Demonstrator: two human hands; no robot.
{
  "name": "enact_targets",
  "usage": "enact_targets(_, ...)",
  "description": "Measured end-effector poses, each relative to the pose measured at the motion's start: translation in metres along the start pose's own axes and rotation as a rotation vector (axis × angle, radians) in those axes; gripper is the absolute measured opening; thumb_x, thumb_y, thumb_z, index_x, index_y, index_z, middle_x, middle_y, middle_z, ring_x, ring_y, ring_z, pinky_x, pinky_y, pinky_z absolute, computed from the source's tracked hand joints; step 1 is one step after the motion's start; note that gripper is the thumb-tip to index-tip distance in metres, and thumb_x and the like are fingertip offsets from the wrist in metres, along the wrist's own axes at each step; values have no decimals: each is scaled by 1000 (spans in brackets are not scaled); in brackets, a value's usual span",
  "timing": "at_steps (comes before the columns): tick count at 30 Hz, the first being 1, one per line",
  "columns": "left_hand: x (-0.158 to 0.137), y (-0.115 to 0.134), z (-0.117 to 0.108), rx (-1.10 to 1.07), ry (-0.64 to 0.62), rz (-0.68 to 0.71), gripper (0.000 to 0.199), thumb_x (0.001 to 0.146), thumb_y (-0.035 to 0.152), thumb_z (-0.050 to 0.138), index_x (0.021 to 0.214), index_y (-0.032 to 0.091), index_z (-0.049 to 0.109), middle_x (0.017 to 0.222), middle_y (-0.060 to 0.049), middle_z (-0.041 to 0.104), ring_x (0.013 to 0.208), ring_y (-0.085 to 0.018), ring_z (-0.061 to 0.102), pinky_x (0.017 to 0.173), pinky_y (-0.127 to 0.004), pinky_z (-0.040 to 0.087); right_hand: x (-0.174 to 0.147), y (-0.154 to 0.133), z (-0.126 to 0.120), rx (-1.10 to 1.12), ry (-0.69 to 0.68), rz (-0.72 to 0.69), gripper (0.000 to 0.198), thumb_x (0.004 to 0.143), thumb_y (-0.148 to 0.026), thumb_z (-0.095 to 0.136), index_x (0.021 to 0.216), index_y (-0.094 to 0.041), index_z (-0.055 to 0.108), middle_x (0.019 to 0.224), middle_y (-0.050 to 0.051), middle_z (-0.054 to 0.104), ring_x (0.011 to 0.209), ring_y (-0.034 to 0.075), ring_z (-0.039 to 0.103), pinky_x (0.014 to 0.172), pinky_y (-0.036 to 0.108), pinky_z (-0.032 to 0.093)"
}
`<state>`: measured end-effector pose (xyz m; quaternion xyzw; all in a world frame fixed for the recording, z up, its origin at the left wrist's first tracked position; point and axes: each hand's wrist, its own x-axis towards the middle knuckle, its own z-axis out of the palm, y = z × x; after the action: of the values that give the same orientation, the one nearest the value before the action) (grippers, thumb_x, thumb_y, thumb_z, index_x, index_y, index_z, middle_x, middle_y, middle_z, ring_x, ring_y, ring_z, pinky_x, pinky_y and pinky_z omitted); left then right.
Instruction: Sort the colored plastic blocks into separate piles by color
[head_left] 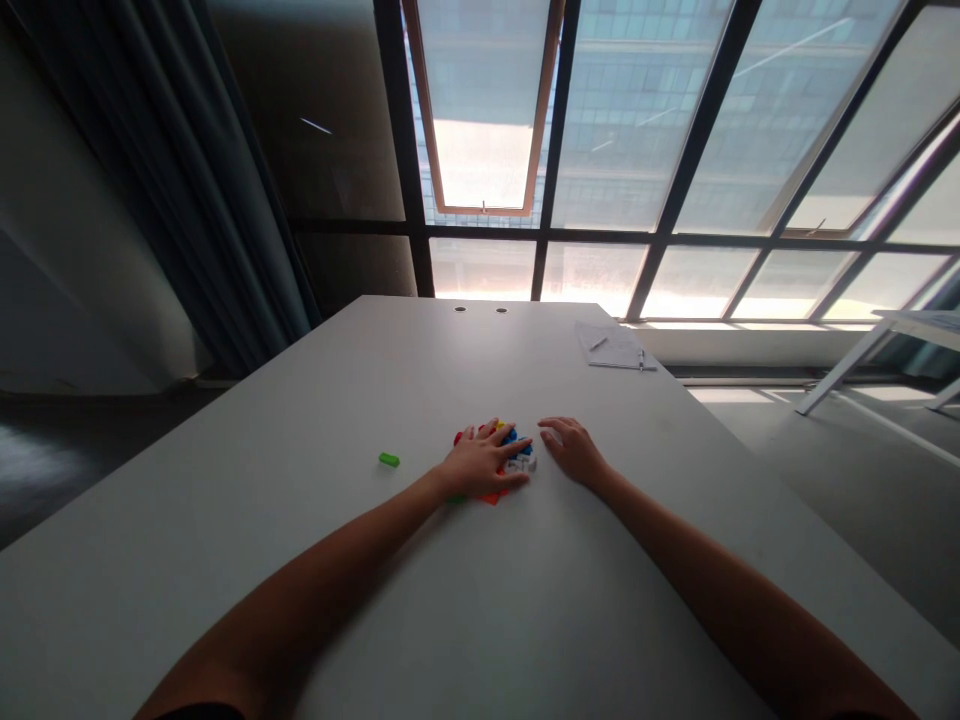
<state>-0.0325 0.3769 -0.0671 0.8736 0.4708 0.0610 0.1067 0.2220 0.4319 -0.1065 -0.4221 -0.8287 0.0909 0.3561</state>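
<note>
Several small coloured pieces that look like toy building blocks lie in a cluster on the white table [480, 350]. My left hand [484, 465] rests spread over them, hiding most. Around its fingers show blue pieces [525, 446], white pieces [519, 465], a red piece [458, 438] and an orange-red piece [491, 498]. Just right of the cluster, my right hand [571, 448] hovers or rests with its fingers loosely curved and apart, apparently holding nothing. Off to the left lies a single green block [388, 459], apart from both hands.
Sheets of paper [616, 345] with pens on them lie at the table's far right edge. Two round holes are set in the far end. Beyond stand tall windows [615, 130], a dark curtain [172, 170] at left and a white-legged table [847, 365] at right.
</note>
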Motion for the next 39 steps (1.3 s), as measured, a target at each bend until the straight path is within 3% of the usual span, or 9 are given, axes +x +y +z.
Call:
enact_targets(5, 1, 17, 1, -58, 73, 145, 66, 96, 75, 56, 156, 46, 52, 166, -2, 47, 157, -39, 34, 128, -64, 26, 2, 3, -5, 60, 67, 125, 33, 102, -33, 49, 111, -22, 79, 114, 11, 79, 112, 27, 72, 104, 44, 55)
enact_targets(11, -12, 13, -27, -57, 158, 242, 50, 106, 62, 48, 149, 41, 62, 158, -1, 56, 154, -30, 41, 131, -57, 27, 3, 0, -7, 52, 51, 113, 33, 102, -34, 50, 109, -22, 80, 113, 10, 80, 111, 27, 73, 103, 45, 55)
enact_targets(14, -27, -12, -44, -19, 160, 150, 53, 108, 63, 40, 151, 40, 60, 160, -2, 54, 155, -30, 40, 130, -57, 26, 2, -3, -10, 58, 32, 85, 29, 101, -33, 53, 109, -23, 80, 110, 9, 80, 109, 27, 73, 102, 44, 56)
enact_targets(17, -50, -54, -52, 35, 70, -32, 65, 104, 74, 35, 159, 42, 50, 169, -2, 42, 157, -33, 36, 129, -60, 26, 0, -8, -12, 99, -6, 13, 25, 100, -30, 56, 110, -25, 79, 112, 8, 80, 109, 26, 72, 101, 44, 56)
enact_targets(20, -75, -95, -44, 49, 13, -202, 81, 100, 80, 31, 165, 34, 41, 171, -7, 36, 157, -35, 34, 129, -57, 26, -2, -13, -13, 163, -43, -110, 24, 100, -29, 58, 109, -26, 80, 114, 8, 80, 110, 25, 72, 103, 44, 55)
enact_targets(23, -91, -114, -28, 42, -3, -251, 90, 98, 82, 29, 168, 27, 37, 172, -9, 34, 159, -33, 32, 131, -52, 24, -2, -16, -13, 165, -84, -185, 23, 99, -29, 59, 103, -27, 81, 111, 8, 80, 110, 25, 72, 103, 45, 54)
enact_targets(27, -87, -98, -12, -16, 83, -205, 94, 99, 83, 25, 169, 21, 32, 173, -10, 31, 160, -33, 30, 132, -49, 25, -2, -16, -12, 144, -110, -179, 24, 98, -24, 58, 98, -27, 81, 106, 7, 81, 107, 24, 72, 103, 44, 54)
enact_targets(35, -39, -38, 6, -171, 182, -48, 85, 104, 74, 22, 165, 17, 40, 170, -14, 39, 159, -32, 31, 133, -51, 25, -2, -12, -12, 114, -82, -174, 23, 93, -15, 58, 90, -25, 79, 102, 6, 81, 100, 22, 74, 98, 39, 55)
enact_targets(39, -25, -25, 8, -346, 258, 6, 79, 105, 73, 27, 159, 21, 50, 163, -12, 49, 152, -32, 43, 130, -50, 33, -3, -10, -10, 147, -63, -197, 20, 93, -15, 61, 91, -24, 78, 98, 6, 81, 96, 22, 73, 95, 39, 55)
